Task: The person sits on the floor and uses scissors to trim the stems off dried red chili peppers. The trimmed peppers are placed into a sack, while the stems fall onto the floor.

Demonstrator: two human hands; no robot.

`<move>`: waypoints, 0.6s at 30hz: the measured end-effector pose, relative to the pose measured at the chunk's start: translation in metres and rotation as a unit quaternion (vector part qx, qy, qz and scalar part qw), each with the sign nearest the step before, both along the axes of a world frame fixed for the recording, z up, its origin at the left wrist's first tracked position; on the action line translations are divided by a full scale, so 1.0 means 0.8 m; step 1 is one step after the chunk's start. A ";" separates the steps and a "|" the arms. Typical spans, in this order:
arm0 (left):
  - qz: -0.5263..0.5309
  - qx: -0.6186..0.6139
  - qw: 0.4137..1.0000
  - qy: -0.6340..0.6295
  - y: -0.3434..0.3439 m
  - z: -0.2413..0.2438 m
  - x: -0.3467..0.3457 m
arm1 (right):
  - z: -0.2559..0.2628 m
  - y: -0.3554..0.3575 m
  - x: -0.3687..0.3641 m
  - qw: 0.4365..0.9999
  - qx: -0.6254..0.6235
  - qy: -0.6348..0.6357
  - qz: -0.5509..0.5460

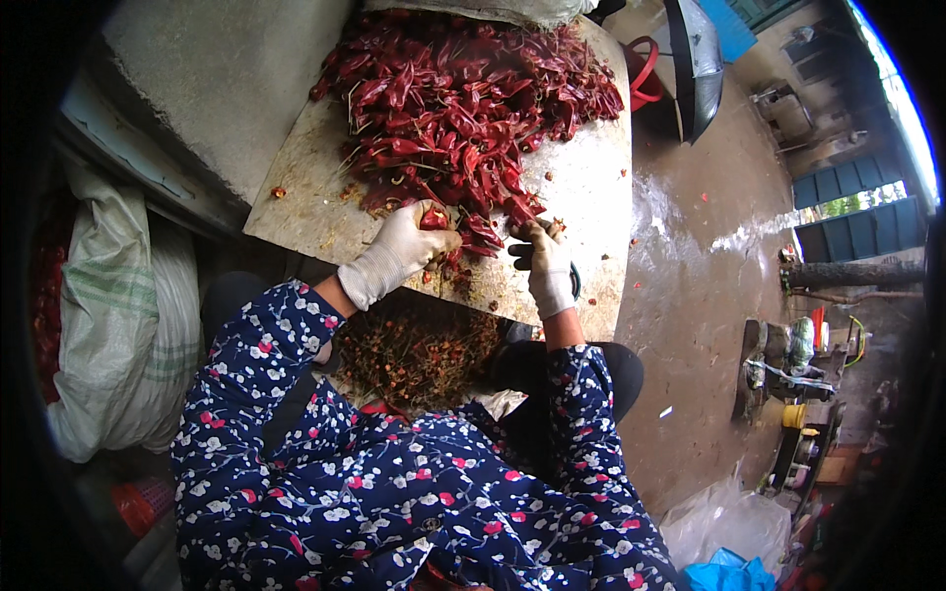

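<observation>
A heap of dried red chili peppers point(458, 96) covers the far part of a pale board point(295, 214) before me. My left hand point(406, 244), in a white knit glove, is curled around a dried red chili pepper point(434, 217) at the heap's near edge. Opposite it, my gloved right hand point(547, 266) pinches another chili pepper point(522, 210) at its fingertips. A dark teal loop point(575, 281) shows beside the right wrist; what it belongs to is hidden. Below the board's near edge, between my knees, lies a pile of chili stems and caps point(417, 354).
White woven sacks point(111, 310) stand at the left, beside a concrete wall point(214, 81). Beyond the board are a red bucket point(644, 77) and an open umbrella point(698, 74). Wet floor point(687, 310) stretches to the right, with clear plastic sheeting point(724, 517) at lower right.
</observation>
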State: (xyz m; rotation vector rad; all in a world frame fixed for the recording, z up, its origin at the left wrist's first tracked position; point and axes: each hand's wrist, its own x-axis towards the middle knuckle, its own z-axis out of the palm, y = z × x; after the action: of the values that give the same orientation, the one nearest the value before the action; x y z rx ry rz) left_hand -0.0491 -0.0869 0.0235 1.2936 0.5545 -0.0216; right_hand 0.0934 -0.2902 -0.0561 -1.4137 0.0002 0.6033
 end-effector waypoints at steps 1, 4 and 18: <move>0.005 -0.034 0.999 -0.007 -0.002 -0.002 0.002 | 0.004 0.002 -0.002 0.997 0.041 0.057 -0.017; 0.016 -0.069 0.997 0.013 -0.005 -0.008 0.008 | 0.014 0.008 -0.025 0.964 0.222 0.145 0.012; -0.043 0.205 0.975 -0.071 -0.009 -0.005 0.005 | 0.065 0.040 -0.067 0.970 0.103 -0.189 0.112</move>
State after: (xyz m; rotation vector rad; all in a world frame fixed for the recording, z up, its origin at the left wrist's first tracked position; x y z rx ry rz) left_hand -0.0452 -0.0938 0.0195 1.7074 0.3897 0.1183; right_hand 0.0396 -0.2584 -0.0042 -1.3154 -0.5178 0.4948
